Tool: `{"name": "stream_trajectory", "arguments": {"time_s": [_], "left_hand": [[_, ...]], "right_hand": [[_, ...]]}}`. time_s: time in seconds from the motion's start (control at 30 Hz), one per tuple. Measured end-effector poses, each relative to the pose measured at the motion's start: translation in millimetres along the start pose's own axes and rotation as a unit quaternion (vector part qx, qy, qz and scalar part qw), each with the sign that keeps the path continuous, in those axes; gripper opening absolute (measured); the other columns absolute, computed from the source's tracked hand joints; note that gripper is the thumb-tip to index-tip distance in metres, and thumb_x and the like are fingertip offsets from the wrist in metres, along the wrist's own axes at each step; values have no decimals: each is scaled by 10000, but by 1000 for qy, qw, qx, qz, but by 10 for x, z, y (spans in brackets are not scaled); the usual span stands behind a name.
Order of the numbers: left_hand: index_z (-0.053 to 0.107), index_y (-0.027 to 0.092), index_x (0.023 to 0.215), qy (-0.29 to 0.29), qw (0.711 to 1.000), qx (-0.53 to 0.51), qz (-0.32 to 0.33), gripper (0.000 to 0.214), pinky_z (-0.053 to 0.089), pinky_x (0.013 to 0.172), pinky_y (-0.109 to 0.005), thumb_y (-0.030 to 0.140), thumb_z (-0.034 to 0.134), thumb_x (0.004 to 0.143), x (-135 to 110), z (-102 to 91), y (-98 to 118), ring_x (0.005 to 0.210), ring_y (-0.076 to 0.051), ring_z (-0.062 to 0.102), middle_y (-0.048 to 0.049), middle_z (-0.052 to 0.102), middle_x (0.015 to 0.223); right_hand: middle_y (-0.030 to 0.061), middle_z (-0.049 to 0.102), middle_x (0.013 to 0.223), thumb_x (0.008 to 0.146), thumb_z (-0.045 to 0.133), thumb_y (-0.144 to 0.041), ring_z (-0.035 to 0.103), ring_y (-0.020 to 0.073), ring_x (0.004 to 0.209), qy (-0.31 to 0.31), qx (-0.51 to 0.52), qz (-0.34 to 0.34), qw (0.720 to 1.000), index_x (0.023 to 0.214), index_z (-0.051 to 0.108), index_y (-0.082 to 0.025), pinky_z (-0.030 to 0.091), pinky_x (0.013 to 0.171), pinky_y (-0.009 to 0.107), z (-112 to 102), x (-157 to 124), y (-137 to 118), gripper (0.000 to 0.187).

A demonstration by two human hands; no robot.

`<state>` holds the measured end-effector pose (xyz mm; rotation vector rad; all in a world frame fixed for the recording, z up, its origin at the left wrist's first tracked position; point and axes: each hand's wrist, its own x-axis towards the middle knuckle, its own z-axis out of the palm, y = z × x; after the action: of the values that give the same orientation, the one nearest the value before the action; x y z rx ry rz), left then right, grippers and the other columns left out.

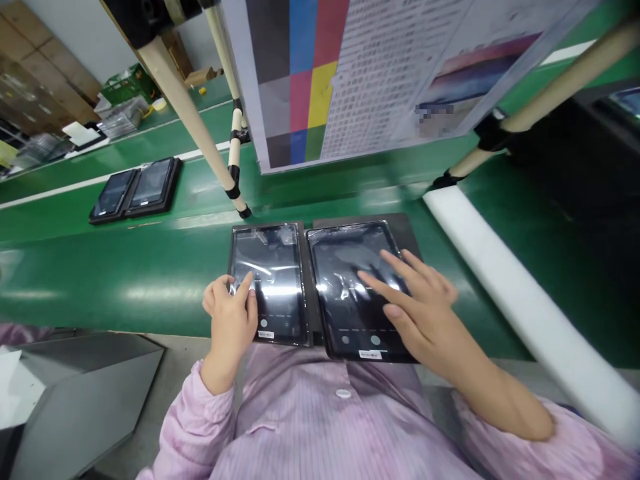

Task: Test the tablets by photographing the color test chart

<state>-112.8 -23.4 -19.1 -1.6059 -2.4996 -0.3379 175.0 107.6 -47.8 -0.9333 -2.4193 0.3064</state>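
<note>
Two tablets lie side by side at the near edge of the green bench, each on a dark tray. Over the lower left part of the left tablet (275,273) is my left hand (231,313), its index finger stretched onto the screen and the other fingers partly curled. My right hand (425,303) hovers over or touches the right side of the right tablet (340,300), fingers spread and holding nothing. Both screens are lit dark, with small round icons and a white label near the bottom edge. Whether the fingertips touch the glass I cannot tell.
A printed colour chart (300,80) hangs ahead on a frame of cream pipes (185,113). Two more tablets (150,183) lie on trays at the left. A white foam strip (520,293) runs along the right. Behind are a green crate (127,83) and cardboard boxes (50,60).
</note>
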Motion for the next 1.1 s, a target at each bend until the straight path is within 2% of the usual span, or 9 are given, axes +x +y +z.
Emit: {"name": "stream_trajectory", "arguments": {"time_s": [0.13,0.27,0.37,0.57,0.67,0.73,0.97,1.03,1.1], "left_hand": [[673,254,1328,-41,999,12,20,384,414,937,-568,277,490,991,8,29,-13,1116,-351,424,-174,460,1203],[691,228,1304,5,998,-11,56,371,390,966,-567,263,487,996,-47,20,-17,1097,-330,430,-163,459,1149],[716,244,1266,4,996,-34,86,350,375,977,-560,245,496,994,-86,16,14,1093,-316,433,-147,450,1130],[727,284,1243,-26,995,-20,91,346,388,931,-523,224,513,978,-117,-14,181,1059,-309,409,-142,435,1156],[711,290,1268,-42,995,-27,88,352,395,915,-495,231,518,980,-103,-33,259,1061,-302,416,-141,441,1168],[707,301,1271,-47,995,-33,83,353,399,912,-482,226,521,980,-86,-32,297,1066,-298,422,-139,451,1170],[676,267,1311,-26,994,6,105,362,413,915,-528,294,552,972,-100,-19,452,1100,-344,481,-176,521,1198],[607,223,1385,-45,988,-12,149,480,406,968,-557,413,615,944,-169,-16,547,1185,-370,483,-196,539,1270],[484,139,1475,-101,970,-33,217,798,360,1064,-597,604,680,856,-251,10,660,1319,-397,438,-231,532,1378]], "right_hand": [[46,395,1564,1080,317,-368,335,368,1454,24,-20,48,998,1329,645,-301,347,1063,626,-115,-81,31,417],[36,474,1507,1064,395,-297,379,356,1433,52,-65,83,993,1074,769,-288,340,1064,604,-197,-176,72,374],[33,516,1470,1051,436,-262,402,339,1420,63,-88,80,991,996,790,-290,335,1072,572,-214,-211,92,359],[35,521,1466,1062,406,-291,428,337,1401,51,-99,66,992,1089,772,-305,349,1059,564,-120,-197,119,368],[57,534,1452,1053,406,-308,479,311,1366,94,-51,83,991,1101,769,-271,365,1092,530,-109,-212,147,369],[81,535,1447,1050,390,-348,516,296,1333,114,-9,115,987,1106,766,-240,384,1107,505,-129,-234,169,396],[113,548,1426,1013,380,-516,546,247,1304,94,107,255,956,1248,706,-201,410,1148,401,-85,-337,401,510],[120,554,1421,999,408,-506,532,241,1325,92,131,278,947,1270,690,-194,384,1174,377,-5,-346,533,501],[132,545,1431,999,404,-499,528,235,1334,88,146,285,943,1341,640,-178,391,1170,362,84,-333,648,525]]}}
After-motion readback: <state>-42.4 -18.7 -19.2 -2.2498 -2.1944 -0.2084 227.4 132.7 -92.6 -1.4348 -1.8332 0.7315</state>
